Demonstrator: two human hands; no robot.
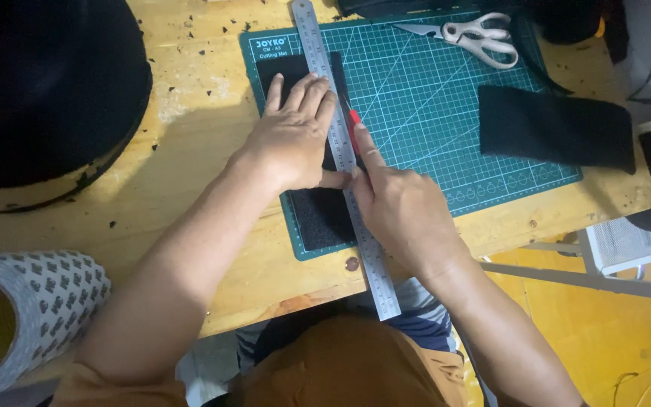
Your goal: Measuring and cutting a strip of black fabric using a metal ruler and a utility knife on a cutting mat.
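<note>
Your left hand (291, 136) lies flat, fingers spread, pressing the steel ruler (343, 154) onto the black foam strip (318, 215) at the left end of the green cutting mat (431, 90). Your right hand (401, 207) pinches a red cutter (354, 120) against the ruler's right edge; blade probably hidden. Scissors (476, 38) rest at the mat's top edge, another black piece (555, 128) at its right end.

A single head-worn camera looks steeply down from above the person's chest; it faces forward across the wooden table (190, 143); it sits close, the green cutting mat (446, 113) filling the upper middle; forearms enter from below.
</note>
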